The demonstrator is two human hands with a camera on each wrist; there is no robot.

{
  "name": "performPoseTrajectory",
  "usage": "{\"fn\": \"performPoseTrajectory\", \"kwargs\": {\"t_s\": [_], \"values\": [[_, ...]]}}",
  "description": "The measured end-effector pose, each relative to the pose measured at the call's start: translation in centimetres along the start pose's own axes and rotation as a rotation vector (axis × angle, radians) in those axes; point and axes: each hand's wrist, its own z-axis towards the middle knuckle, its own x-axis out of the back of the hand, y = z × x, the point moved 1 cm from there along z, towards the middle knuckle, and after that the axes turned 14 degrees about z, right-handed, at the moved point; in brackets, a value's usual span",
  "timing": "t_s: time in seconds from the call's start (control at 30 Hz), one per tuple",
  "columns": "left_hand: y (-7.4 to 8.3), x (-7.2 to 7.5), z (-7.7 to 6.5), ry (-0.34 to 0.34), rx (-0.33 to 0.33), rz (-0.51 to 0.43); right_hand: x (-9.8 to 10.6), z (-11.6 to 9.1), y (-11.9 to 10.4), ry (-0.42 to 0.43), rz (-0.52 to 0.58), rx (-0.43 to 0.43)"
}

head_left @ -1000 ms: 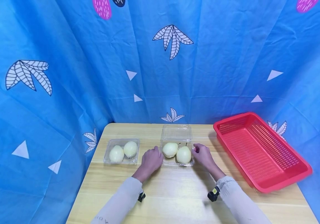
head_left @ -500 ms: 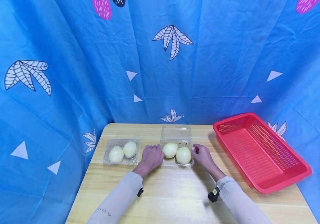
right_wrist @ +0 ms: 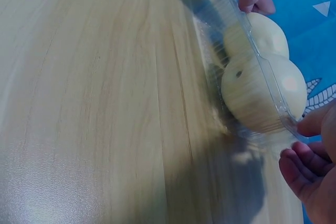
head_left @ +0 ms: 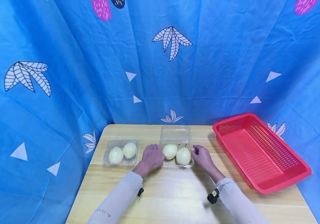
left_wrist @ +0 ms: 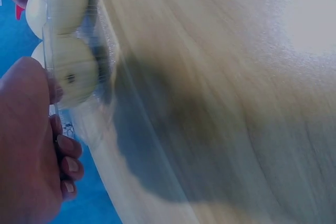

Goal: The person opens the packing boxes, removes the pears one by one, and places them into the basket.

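Observation:
In the head view an open clear plastic clamshell box [head_left: 176, 163] sits mid-table, its lid [head_left: 176, 133] folded back toward the curtain. Inside lie two pale pears [head_left: 170, 151], side by side. My left hand [head_left: 153, 156] grips the box's left side; in the left wrist view its thumb [left_wrist: 26, 77] hooks over the rim and the other fingers curl outside. At the right end, my right hand [head_left: 202, 155] pinches the rim corner, thumb on the edge and fingers curled below, as the right wrist view shows.
To the left stands a second clear plastic box [head_left: 107, 157] with two pears [head_left: 116, 155] in it. A red perforated basket [head_left: 234, 152] occupies the table's right side. Blue patterned curtain [head_left: 221, 62] hangs behind and beside the wooden table [head_left: 174, 196].
My left hand has shifted slightly to the right and forward, its thumb side now close against the left pear. The right hand and the boxes have stayed practically in place.

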Motion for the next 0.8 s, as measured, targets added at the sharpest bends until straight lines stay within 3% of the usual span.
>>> {"fn": "performPoseTrajectory", "kwargs": {"t_s": [0.27, 0.47, 0.8], "values": [[0.0, -0.4, -0.1, 0.027, -0.004, -0.024, 0.0, -0.3, 0.0, 0.024, -0.028, 0.035], [0.1, -0.9, -0.1, 0.061, -0.001, -0.021, 0.1, -0.5, -0.3, 0.055, -0.062, 0.107], [0.4, -0.5, -0.2, 0.023, 0.026, -0.053, 0.3, -0.8, -1.1, 0.047, -0.112, 0.225]]}}
